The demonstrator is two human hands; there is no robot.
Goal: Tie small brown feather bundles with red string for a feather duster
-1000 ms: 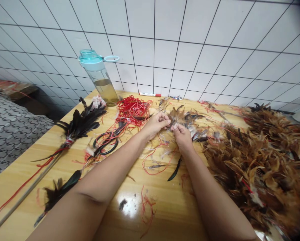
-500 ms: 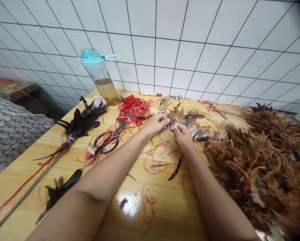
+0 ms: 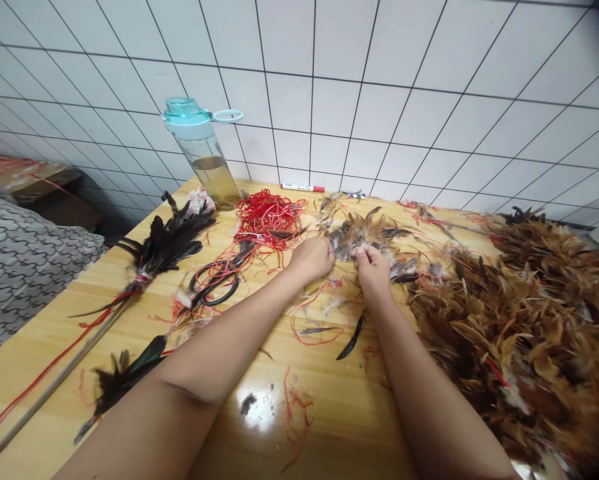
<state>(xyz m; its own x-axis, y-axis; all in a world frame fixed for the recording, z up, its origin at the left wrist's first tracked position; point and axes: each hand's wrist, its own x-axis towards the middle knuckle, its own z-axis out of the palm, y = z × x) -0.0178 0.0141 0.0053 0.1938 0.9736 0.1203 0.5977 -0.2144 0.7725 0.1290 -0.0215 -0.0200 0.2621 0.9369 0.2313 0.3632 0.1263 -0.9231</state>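
Observation:
My left hand (image 3: 313, 257) is closed, its fingers curled down at the left edge of a loose pile of brown and grey feathers (image 3: 362, 229). What its fingertips hold is hidden behind the knuckles. Just to the right, my right hand (image 3: 373, 268) pinches small feathers between thumb and forefinger at the front of that pile. A tangle of red string (image 3: 269, 215) lies left of my left hand. Below the hands, a loop of red string (image 3: 313, 343) and a dark green-black feather (image 3: 350, 339) lie on the wooden table (image 3: 339, 413).
Black-handled scissors (image 3: 214, 288) lie among string. On the left rests a stick (image 3: 64, 377) topped with black feathers (image 3: 167, 243). A water bottle (image 3: 207, 163) and red-capped marker (image 3: 302, 188) stand and lie near the tiled wall. A brown feather heap (image 3: 519, 320) covers the right.
My left hand has turned over and dropped slightly, its fingers now curled out of sight. My right hand has shifted slightly right, still pinching. The view has moved a little.

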